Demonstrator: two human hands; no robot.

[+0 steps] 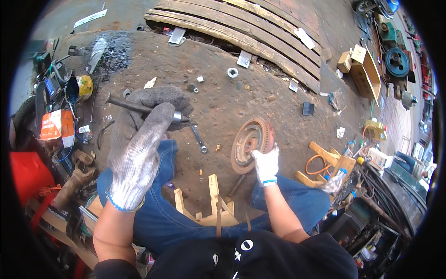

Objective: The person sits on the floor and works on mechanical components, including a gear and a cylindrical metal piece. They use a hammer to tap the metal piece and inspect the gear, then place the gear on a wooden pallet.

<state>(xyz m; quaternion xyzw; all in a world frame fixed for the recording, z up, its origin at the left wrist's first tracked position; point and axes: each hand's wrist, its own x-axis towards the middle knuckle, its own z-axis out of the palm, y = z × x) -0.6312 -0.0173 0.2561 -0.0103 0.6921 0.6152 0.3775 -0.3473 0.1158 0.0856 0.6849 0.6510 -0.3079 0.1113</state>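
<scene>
My left hand (139, 153), in a grimy grey-white knit glove, is closed round a dark metal bar (116, 101) with a shiny cylindrical piece (177, 116) near its right end. My right hand (265, 166), in a white glove, grips the lower right of a rusty round metal disc (246, 139) with a toothed rim, held tilted above the dirt ground. A combination wrench (199, 138) lies on the ground between my hands. A pale wooden frame (213, 190) stands between my legs.
Slatted wooden boards (241, 42) lie ahead. At left are a yellow bucket (83, 88), an orange box (56, 124), tools and a red object (28, 172). At right are an open wooden box (365, 74), a blue-wheeled machine (396, 63), wooden pieces (341, 167) with an orange hose, and dark hoses (381, 195).
</scene>
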